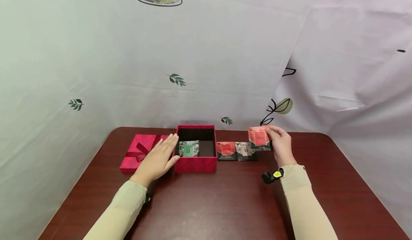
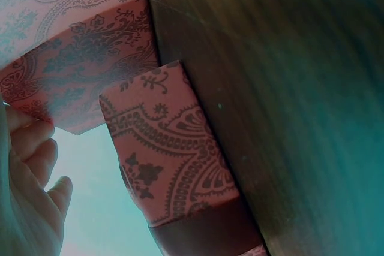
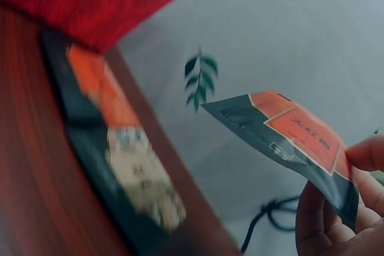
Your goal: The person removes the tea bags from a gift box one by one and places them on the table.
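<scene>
right hand [image 1: 281,145] is raised just off the table [image 1: 225,200], and a red and dark packet [image 1: 259,138] is pinched by its edge between thumb and fingers, held upright above the table's far right part. in the right wrist view the packet [image 3: 294,139] is seen tilted, with fingertips [image 3: 366,154] curled on its corner. two more packets, a red one [image 1: 226,150] and a pale one [image 1: 245,150], are laid flat side by side just left of it, next to the open red box [image 1: 196,163]. a green packet [image 1: 189,148] is propped inside the box. left hand [image 1: 159,157] is laid flat with fingers straight against the box's left wall, nothing gripped. the red lid with a bow [image 1: 140,152] is set beside the box on the left, partly covered by that hand.
</scene>
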The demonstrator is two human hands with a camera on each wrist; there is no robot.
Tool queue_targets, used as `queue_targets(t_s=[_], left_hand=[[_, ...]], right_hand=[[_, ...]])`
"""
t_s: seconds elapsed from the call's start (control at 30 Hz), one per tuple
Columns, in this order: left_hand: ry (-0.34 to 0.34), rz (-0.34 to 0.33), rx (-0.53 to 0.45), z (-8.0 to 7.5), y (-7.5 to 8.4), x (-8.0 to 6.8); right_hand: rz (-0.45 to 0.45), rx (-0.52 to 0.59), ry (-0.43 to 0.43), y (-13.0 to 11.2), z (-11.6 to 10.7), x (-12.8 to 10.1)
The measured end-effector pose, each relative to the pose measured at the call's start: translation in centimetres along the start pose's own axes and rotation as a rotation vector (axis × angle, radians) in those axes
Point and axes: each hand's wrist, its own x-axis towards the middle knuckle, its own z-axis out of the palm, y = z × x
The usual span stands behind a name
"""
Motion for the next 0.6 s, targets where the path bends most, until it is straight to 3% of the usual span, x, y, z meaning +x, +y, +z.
queue_targets(t_s=[0.3, 0.6], left_hand=[[0.001, 0.015, -0.001, 0.0, 0.1, 0.0], [0.009, 0.015, 0.000, -0.1, 0.1, -0.1]], right_hand=[[0.044, -0.232, 0.041, 1.4, -2.5, 1.7], [0.046, -0.401, -0.005, 2.4, -3.1, 2.4]])
